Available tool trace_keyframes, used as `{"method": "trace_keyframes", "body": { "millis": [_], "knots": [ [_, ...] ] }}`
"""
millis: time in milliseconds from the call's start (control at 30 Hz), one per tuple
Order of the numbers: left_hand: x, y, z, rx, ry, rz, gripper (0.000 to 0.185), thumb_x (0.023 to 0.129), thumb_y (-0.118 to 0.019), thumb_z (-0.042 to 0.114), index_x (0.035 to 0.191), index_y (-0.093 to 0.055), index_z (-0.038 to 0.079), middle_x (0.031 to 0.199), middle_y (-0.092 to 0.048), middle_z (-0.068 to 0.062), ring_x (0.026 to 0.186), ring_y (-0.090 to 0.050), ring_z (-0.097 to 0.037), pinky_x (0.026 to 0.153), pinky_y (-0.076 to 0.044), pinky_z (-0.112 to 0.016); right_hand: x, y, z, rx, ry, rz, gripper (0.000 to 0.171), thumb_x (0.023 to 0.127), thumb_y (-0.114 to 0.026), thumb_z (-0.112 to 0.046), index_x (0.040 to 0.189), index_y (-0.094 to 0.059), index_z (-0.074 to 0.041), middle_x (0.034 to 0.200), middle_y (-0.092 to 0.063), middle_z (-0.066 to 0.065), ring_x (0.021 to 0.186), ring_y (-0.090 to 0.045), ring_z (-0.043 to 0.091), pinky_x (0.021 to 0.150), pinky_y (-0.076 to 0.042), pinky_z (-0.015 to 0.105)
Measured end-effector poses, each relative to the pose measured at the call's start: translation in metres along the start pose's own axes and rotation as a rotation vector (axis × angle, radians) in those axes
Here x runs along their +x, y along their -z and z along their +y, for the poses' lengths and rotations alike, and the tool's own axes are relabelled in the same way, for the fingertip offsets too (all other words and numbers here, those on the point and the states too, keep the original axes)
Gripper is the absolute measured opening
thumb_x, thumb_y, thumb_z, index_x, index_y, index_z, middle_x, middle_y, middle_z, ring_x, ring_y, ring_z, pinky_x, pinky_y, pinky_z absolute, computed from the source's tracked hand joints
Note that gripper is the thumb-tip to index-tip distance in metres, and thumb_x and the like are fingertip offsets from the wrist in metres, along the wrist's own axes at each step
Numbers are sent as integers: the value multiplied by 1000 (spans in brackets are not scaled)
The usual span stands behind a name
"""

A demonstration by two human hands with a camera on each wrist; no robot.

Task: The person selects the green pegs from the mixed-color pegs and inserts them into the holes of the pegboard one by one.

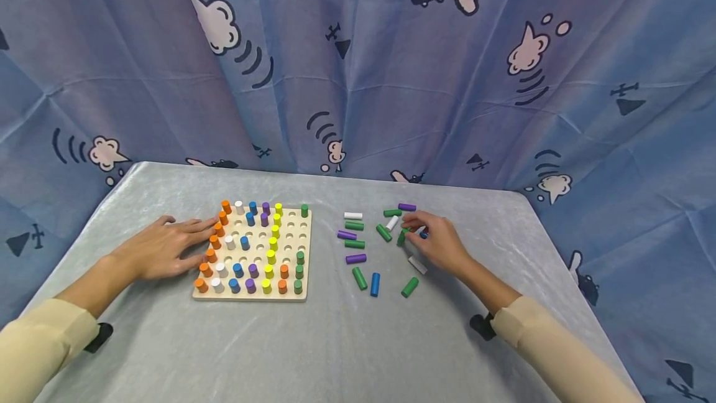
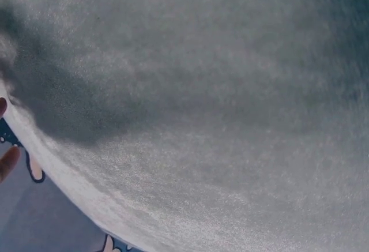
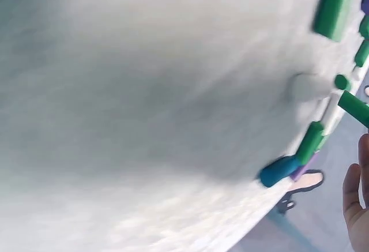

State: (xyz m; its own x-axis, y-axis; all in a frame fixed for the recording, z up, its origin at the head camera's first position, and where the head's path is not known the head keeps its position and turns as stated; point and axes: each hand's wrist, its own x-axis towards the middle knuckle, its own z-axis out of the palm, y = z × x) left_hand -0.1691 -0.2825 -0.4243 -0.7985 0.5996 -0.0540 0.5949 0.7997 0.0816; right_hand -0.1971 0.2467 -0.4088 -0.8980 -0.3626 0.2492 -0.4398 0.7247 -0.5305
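Note:
A pale wooden pegboard [image 1: 292,234] lies on the left part of the table, with rows of coloured pegs standing in its holes. Along its left side is a column of orange pegs [image 1: 215,242]; a yellow column [image 1: 273,244] runs further right. My left hand [image 1: 162,246] rests flat at the board's left edge, fingers extended to the orange pegs. Over the loose pegs at the right, my right hand [image 1: 439,242] pinches a green peg [image 1: 402,237] between thumb and fingers. The right wrist view shows this green peg [image 3: 354,108] tilted at the fingertips. A blue peg [image 1: 424,235] is partly hidden behind that hand.
Loose pegs lie right of the board: several green ones [image 1: 360,278], purple ones [image 1: 355,259], white ones [image 1: 353,216] and a blue one [image 1: 375,285]. A grey-white cloth [image 1: 335,353] covers the table. Behind its far edge hangs a blue patterned curtain [image 1: 358,79].

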Motion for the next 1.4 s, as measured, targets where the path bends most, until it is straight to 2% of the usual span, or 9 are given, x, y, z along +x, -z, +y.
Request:
{"method": "trace_keyframes", "body": {
  "millis": [267, 467, 800, 1400],
  "knots": [
    [-4, -2, -2, 26, -3, 13, 59, 99, -53, 46, 143, -54, 7, 153, -44, -12, 130, -52, -38, 94, -40, -66, 25, -14, -29, 23, 43, -17, 27, 86, -75, 0, 113, -70, -3, 100, -76, 7, 86, -69, 22, 77, -54, 48],
    [-4, -2, -2, 4, -6, 18, 60, 100, -52, 46, 145, -52, 6, 153, -44, -13, 130, -52, -37, 94, -40, -66, 42, -27, -48, 35, 76, -13, 27, 87, -74, -2, 113, -70, -5, 100, -76, 6, 87, -69, 21, 78, -53, 45],
    [-1, -2, -1, 12, -2, 5, 60, 100, -51, 47, 144, -53, 6, 153, -43, -14, 131, -51, -38, 95, -39, -67, 68, -47, -73, 64, 67, -24, 26, 89, -73, -4, 115, -69, -6, 103, -76, 5, 91, -68, 20, 82, -53, 43],
    [-1, -4, -4, 1, 2, 7, 62, 101, -49, 48, 145, -51, 6, 155, -42, -13, 133, -50, -36, 96, -39, -66, 103, -84, -111, 138, 116, 70, 24, 85, -78, -8, 108, -71, -5, 96, -77, 4, 85, -68, 17, 77, -51, 34]
  ]
}}
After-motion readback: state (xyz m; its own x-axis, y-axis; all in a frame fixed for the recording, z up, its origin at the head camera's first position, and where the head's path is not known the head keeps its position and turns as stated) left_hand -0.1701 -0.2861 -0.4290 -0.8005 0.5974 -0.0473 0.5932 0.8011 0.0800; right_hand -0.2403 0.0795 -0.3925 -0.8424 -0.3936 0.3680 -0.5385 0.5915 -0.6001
